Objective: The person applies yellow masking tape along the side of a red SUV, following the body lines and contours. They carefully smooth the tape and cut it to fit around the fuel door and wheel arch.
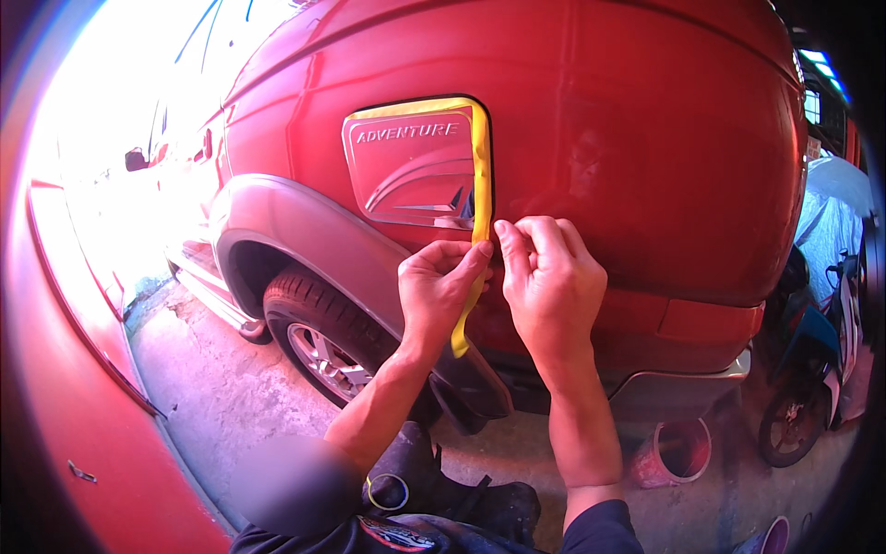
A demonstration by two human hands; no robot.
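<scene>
Yellow masking tape (481,159) runs along the top and right edges of a shiny fuel-door cover (408,166) on a red vehicle's side panel (623,159). The cover bears raised lettering. Just below its lower right corner, my left hand (439,284) pinches the tape between thumb and fingers. A loose tape end (460,339) hangs beneath that hand. My right hand (554,266) is close by on the right, fingers curled and thumb tip against the index finger. Whether anything thin is between those fingertips cannot be told.
Below left are a grey wheel-arch flare (297,208) and the rear tyre (304,311). A tape roll (370,490) rests by my lap. Buckets, one of them reddish (651,460), stand on the concrete floor (208,408) at right, near a motorcycle (817,360). A red panel (90,388) borders the left.
</scene>
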